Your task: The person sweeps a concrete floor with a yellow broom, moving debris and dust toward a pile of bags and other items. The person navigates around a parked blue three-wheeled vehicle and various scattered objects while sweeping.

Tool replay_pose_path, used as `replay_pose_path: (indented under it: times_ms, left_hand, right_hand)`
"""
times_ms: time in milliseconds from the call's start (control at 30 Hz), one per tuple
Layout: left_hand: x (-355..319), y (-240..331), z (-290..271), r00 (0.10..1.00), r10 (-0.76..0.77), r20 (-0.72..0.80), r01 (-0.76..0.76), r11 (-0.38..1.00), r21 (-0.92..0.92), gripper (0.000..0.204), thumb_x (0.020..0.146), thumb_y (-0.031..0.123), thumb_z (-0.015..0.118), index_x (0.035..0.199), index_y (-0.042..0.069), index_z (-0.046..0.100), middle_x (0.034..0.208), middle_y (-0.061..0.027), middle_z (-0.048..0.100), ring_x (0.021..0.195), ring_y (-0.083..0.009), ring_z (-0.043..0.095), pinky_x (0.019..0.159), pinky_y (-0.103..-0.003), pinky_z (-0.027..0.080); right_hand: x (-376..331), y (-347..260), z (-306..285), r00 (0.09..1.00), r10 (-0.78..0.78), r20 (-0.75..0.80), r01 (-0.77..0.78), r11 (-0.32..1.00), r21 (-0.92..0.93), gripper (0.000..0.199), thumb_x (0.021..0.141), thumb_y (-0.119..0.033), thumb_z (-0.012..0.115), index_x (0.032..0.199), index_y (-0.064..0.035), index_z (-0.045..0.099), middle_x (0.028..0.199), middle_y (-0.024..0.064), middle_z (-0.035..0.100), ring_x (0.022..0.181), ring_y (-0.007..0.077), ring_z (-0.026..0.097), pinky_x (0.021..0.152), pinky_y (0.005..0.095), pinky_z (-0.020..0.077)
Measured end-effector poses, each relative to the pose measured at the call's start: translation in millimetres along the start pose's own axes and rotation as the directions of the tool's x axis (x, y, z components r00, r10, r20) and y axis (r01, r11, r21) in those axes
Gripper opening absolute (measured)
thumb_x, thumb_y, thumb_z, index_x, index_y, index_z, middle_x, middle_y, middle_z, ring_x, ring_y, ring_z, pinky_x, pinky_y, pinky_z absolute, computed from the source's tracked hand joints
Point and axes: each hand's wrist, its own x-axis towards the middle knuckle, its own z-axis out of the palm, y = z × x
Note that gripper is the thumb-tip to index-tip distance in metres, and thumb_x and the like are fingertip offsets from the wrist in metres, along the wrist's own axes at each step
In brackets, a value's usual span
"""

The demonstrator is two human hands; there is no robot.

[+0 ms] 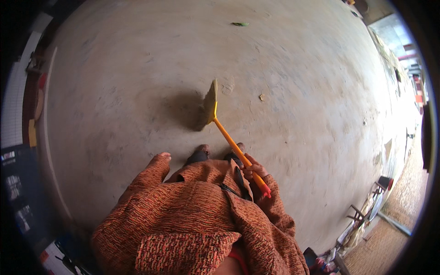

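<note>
My right hand (255,169) is wrapped round the orange handle of a broom (225,134), near the handle's red end. The broom slants away from me to the left, and its yellow head carries a fan of pale bristles (210,98) over the floor. Beside the bristles lies a dark shadow. My left hand (166,156) hangs apart from the broom, left of my body. Its sleeve covers most of it, so only the fingertips show and I cannot tell how the fingers are set. Nothing is seen in it.
Both my feet (202,149) stand on the grey-brown floor (137,55), just behind the broom head. A green leaf (240,24) lies far ahead, and a small dry leaf (261,97) sits right of the bristles. A dark chair-like object (357,213) stands at the right edge.
</note>
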Motion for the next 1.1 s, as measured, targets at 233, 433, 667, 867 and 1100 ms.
replay_pose_path:
  times_ms: [233, 433, 667, 867, 1100]
  left_hand:
    - [-2, -83, 2, 0.99, 0.038, -0.138, -0.054, 0.992, -0.111, 0.03, 0.075, 0.02, 0.055, 0.1, 0.004, 0.048, 0.085, -0.0076, 0.053, 0.075, -0.0175, 0.05, 0.065, -0.032, 0.042]
    - [-30, -40, 43, 0.983, -0.034, -0.182, 0.066, 0.982, 0.177, 0.034, 0.071, 0.024, 0.056, 0.1, 0.007, 0.053, 0.094, -0.0097, 0.055, 0.093, -0.0203, 0.05, 0.078, -0.032, 0.04]
    - [-48, 27, 62, 0.99, -0.027, -0.137, -0.006, 0.973, -0.233, 0.036, 0.072, 0.025, 0.056, 0.104, 0.008, 0.05, 0.094, -0.0099, 0.054, 0.089, -0.0207, 0.051, 0.076, -0.035, 0.04]
    - [-77, 11, 76, 0.987, -0.04, -0.156, 0.034, 0.999, -0.04, 0.037, 0.078, 0.027, 0.049, 0.108, 0.005, 0.046, 0.104, -0.0123, 0.049, 0.095, -0.0225, 0.048, 0.077, -0.035, 0.04]
    - [-163, 68, 89, 0.999, 0.054, 0.001, -0.029, 0.531, 0.847, 0.031, 0.082, 0.026, 0.042, 0.105, 0.006, 0.047, 0.109, -0.0123, 0.044, 0.098, -0.0225, 0.046, 0.076, -0.034, 0.041]
  right_hand:
    - [-19, -56, -27, 0.944, -0.082, -0.32, 0.086, 0.996, -0.003, 0.037, 0.074, -0.003, 0.045, 0.109, 0.0025, 0.034, 0.077, 0.0147, 0.045, 0.049, 0.0073, 0.039, 0.042, 0.0135, 0.0366]
    - [-57, -138, -74, 0.954, -0.024, -0.3, -0.014, 0.992, -0.124, 0.027, 0.075, -0.004, 0.041, 0.1, -0.0023, 0.032, 0.075, 0.0132, 0.041, 0.046, 0.0079, 0.038, 0.04, 0.0163, 0.0371]
    - [-59, -205, -80, 0.944, -0.066, -0.323, -0.018, 0.968, -0.25, 0.026, 0.071, 0.0, 0.04, 0.095, -0.0057, 0.033, 0.073, 0.0122, 0.042, 0.046, 0.0085, 0.039, 0.038, 0.0199, 0.0386]
    - [-41, -197, -52, 0.936, -0.113, -0.333, 0.028, 0.968, -0.25, 0.02, 0.07, -0.002, 0.039, 0.089, -0.0075, 0.034, 0.07, 0.0103, 0.042, 0.047, 0.0109, 0.041, 0.038, 0.0218, 0.0384]
    - [-49, -162, 22, 0.993, -0.074, 0.091, 0.09, 0.979, -0.185, 0.034, 0.075, 0.0, 0.04, 0.109, -0.0045, 0.033, 0.079, 0.0132, 0.044, 0.05, 0.01, 0.041, 0.041, 0.0209, 0.0393]
